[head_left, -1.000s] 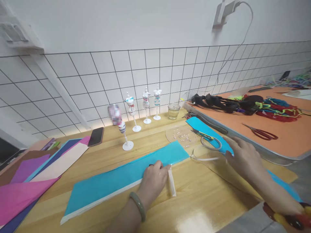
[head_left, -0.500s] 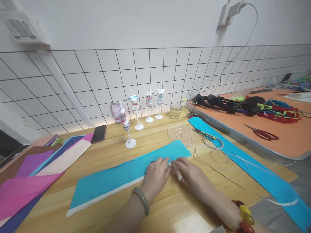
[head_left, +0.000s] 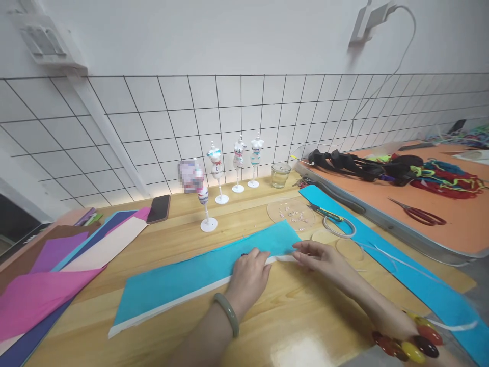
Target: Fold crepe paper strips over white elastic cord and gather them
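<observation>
A long blue sheet [head_left: 183, 272] lies slantwise on the wooden table, with a white strip of what looks like tape [head_left: 168, 302] along its near edge. My left hand [head_left: 250, 272] rests on that edge near its right part, fingers curled and pressed together at the strip. To its right, my right hand [head_left: 321, 257] pinches the strip between thumb and fingers at the sheet's right end. A short stretch of the white strip shows between the two hands. The undersides of my left fingers are hidden.
Behind the sheet stand several small white mannequins [head_left: 216, 163], a phone [head_left: 158, 209] and a glass [head_left: 280, 176]. Coloured sheets [head_left: 101, 247] lie left. Rightward are a clear disc with small bits [head_left: 292, 213], a cutter [head_left: 326, 213], a roll [head_left: 340, 227], a blue strip [head_left: 405, 272] and red-handled scissors [head_left: 420, 214].
My right hand has moved right along the sheet's edge, away from my left hand, with the white strip stretched between them. The left hand stays at the edge. The view has shifted slightly.
</observation>
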{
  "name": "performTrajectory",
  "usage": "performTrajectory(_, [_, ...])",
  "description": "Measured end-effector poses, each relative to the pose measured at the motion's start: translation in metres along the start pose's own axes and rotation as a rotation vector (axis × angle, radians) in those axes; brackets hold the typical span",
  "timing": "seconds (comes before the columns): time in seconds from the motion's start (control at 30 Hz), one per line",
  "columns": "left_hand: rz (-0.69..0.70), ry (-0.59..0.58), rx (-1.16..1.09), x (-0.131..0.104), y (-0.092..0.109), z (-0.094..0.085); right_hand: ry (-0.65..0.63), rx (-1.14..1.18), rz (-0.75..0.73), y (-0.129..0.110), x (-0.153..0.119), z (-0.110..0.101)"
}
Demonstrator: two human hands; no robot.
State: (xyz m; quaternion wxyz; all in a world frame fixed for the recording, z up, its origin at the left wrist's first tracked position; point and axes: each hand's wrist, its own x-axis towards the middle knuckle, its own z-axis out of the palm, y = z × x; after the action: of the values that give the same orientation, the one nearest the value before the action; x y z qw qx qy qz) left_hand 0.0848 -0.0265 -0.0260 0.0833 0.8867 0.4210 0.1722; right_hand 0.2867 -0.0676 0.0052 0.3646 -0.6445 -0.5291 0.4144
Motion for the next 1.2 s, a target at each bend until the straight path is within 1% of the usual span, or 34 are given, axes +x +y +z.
performTrajectory(0.1, [0.002, -0.001, -0.001, 0.0, 0.0, 0.0, -0.01, -0.144, 0.051, 0.008, 0.008, -0.007])
performTrajectory(0.23, [0.013, 0.0, 0.023, 0.0, 0.0, 0.0, -0.024, -0.295, -0.005, 0.012, 0.016, -0.016])
performTrajectory(0.37, [0.03, -0.012, 0.08, -0.002, 0.001, -0.001, 0.01, -0.451, -0.033, 0.008, 0.025, -0.025])
performTrajectory(0.6, [0.077, -0.058, 0.167, -0.001, 0.003, -0.002, 0.042, -0.51, -0.021, 0.005, 0.037, -0.033])
performTrajectory(0.9, [0.085, -0.109, 0.175, 0.0, 0.001, -0.002, 0.037, -0.594, 0.003, 0.01, 0.048, -0.037])
performTrajectory(1.03, [0.098, -0.109, 0.17, 0.0, 0.001, -0.003, 0.043, -0.631, 0.02, 0.012, 0.052, -0.038])
performTrajectory(1.2, [0.105, -0.108, 0.185, 0.001, 0.001, -0.004, 0.048, -0.665, 0.0, 0.015, 0.052, -0.037])
